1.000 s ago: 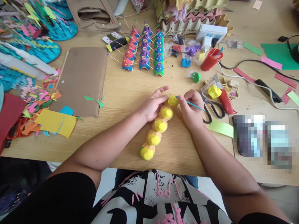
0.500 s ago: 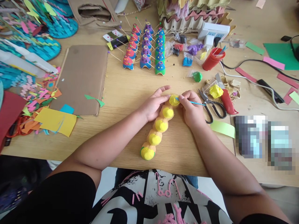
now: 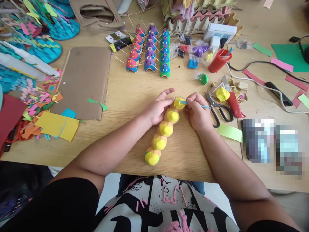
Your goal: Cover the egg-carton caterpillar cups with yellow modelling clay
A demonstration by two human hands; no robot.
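A strip cut from an egg carton (image 3: 170, 121) lies on the table, its bumps orange-tan and capped with yellow clay (image 3: 166, 129). Some green shows at its near end. My left hand (image 3: 158, 109) steadies the far end from the left, thumb against the last bump and a finger raised; its other fingers are partly hidden. Between the thumb and fingers of my right hand (image 3: 198, 111) is a thin blue modelling tool (image 3: 183, 102). The tool's flat tip touches the yellow clay on the far bump, which looks rougher than the other caps.
Scissors (image 3: 218, 109), an opened pack of yellow clay (image 3: 222, 94) and a red-handled knife (image 3: 235, 104) lie right of my hand. Finished egg-carton caterpillars (image 3: 149, 48) stand behind. A red cup (image 3: 219, 60), cardboard sheet (image 3: 83, 82) and paper scraps (image 3: 41, 96) lie around.
The tool's tip has shifted slightly left over the far bump's yellow clay, with more of its blue end showing. Both hands have stayed nearly in place.
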